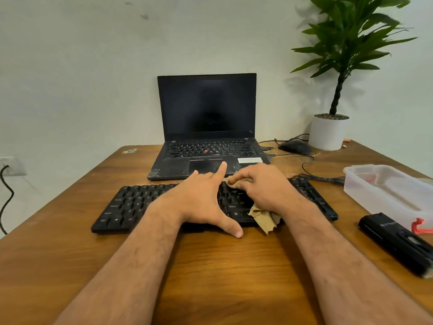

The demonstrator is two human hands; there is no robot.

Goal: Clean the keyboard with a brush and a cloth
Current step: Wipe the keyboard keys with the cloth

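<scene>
Right hand (262,186) is closed around a tan cloth (264,218), which is pressed onto the keys right of the middle of the black keyboard (131,205); a loose corner of the cloth hangs over the keyboard's near edge. Left hand (199,202) is laid open and flat across the middle keys, thumb resting on the bench (210,266), nothing gripped. The keyboard lies just in front of an open laptop (206,127). A black brush (396,242) is seen at the right, beside a clear plastic box (389,193).
</scene>
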